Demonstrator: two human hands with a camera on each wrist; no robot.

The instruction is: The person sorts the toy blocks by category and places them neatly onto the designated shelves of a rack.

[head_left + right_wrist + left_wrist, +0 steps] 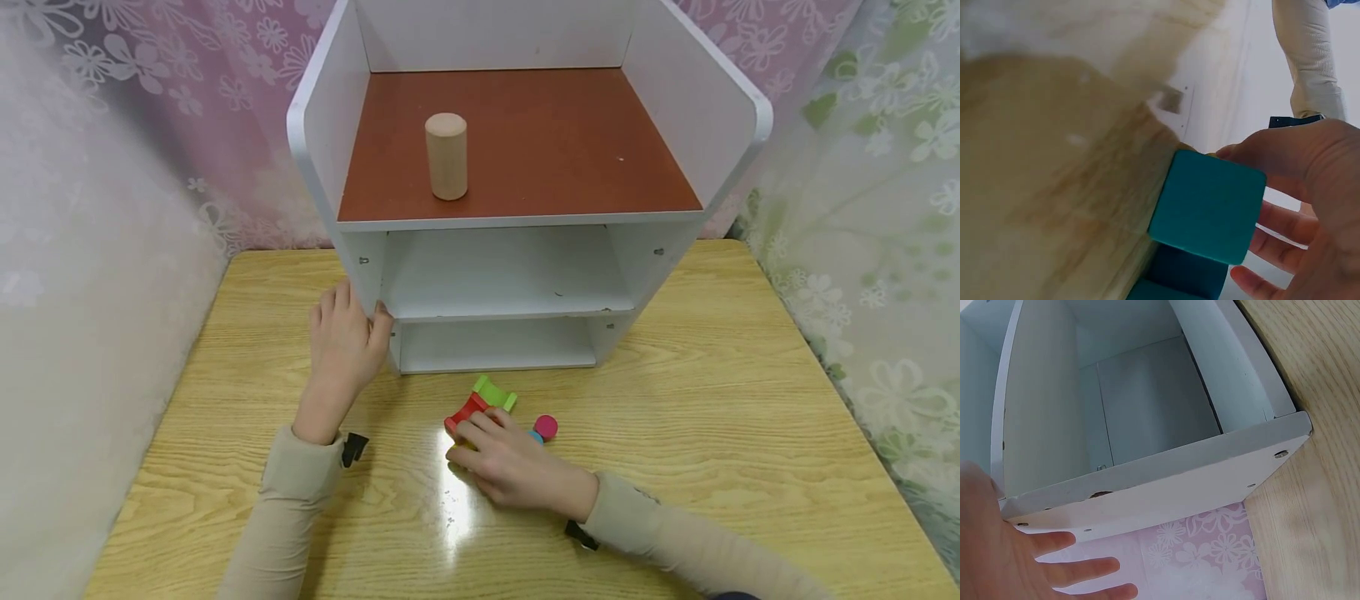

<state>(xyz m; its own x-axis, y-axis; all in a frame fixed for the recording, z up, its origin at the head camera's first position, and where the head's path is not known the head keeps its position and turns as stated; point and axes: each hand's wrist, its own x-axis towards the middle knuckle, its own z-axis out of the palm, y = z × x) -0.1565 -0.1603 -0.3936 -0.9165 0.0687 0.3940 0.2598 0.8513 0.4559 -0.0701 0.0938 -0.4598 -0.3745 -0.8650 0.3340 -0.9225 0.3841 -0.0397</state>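
My left hand (347, 337) holds the left side panel of a small white shelf unit (517, 320), thumb at the front edge and fingers along the outer face; the left wrist view shows those fingers (1082, 573) stretched past the panel. Low on the table, my right hand (506, 458) bends its fingers over toy blocks. Beside its fingertips lie a red block (463, 414) with a curved hollow and a similar green block (493, 392); a sliver of yellow shows under the fingers. A teal block (1208, 206) fills the right wrist view's middle, and I cannot tell whether the hand grips a block.
A plain wooden cylinder (447, 158) stands upright on the unit's reddish-brown top shelf (555, 142). Right of my right hand are a pink round piece (546, 427) and a partly covered blue piece (536, 436). Flowered curtains (150, 125) surround the wooden table (735, 417).
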